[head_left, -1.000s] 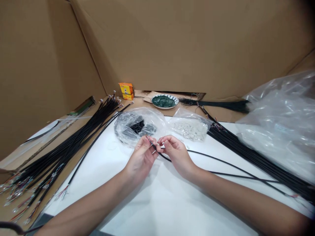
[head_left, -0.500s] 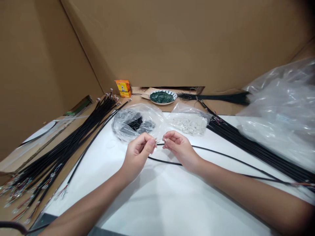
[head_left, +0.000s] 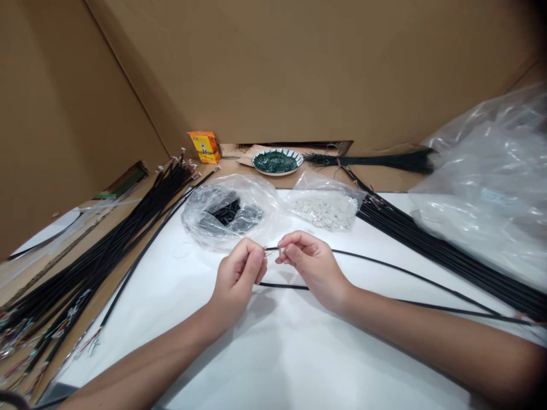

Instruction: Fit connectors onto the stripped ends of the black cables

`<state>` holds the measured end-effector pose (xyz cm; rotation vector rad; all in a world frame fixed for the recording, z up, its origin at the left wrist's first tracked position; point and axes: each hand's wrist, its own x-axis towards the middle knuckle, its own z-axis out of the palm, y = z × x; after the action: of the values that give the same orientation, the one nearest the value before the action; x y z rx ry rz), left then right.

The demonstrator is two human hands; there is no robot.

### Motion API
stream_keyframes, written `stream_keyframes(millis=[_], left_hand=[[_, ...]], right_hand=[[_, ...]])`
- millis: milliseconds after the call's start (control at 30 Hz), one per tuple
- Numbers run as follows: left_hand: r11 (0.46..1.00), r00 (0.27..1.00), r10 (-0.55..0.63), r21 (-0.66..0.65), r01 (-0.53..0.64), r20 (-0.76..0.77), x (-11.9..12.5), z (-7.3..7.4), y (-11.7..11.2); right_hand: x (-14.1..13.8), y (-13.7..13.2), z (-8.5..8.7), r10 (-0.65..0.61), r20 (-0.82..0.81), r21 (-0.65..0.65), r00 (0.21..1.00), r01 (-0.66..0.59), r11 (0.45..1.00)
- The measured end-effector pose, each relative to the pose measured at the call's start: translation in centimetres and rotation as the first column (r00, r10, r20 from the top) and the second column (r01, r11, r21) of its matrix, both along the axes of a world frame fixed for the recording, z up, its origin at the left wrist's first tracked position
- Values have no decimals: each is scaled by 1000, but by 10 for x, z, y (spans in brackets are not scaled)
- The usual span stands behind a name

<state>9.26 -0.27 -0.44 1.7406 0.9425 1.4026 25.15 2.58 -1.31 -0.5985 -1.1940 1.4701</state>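
Centre frame, our left hand (head_left: 237, 277) pinches thin wire ends (head_left: 268, 254) of a black cable (head_left: 284, 286); just apart, our right hand (head_left: 315, 267) pinches what looks like a small white piece (head_left: 281, 251). We judge this lining-up, calling for steady fingertips.

Orange-yellow box (head_left: 204, 148) left of striped-rim plate (head_left: 277, 172); crumpled clear plastic (head_left: 478, 199) at right; cardboard wall (head_left: 273, 68) behind.

No text can be read surely. Beyond the grip of the left hand (head_left: 237, 276), the orange-yellow box (head_left: 205, 149) carries dark characters, too small to tell.
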Motion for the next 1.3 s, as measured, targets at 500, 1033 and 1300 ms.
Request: stream_keyframes(millis=[500,1033,1300], left_hand=[[941,796,-51,-238,241,603,9,6,14],[950,956,-27,-290,116,293,9,6,12],[931,972,-12,-353,97,236,4,16,8]], right_hand=[[-7,-2,-1,53,-3,-132,999,-53,990],[-11,1,6,-27,30,3,999,27,1000],[-8,-2,4,-59,109,76,992,51,996]])
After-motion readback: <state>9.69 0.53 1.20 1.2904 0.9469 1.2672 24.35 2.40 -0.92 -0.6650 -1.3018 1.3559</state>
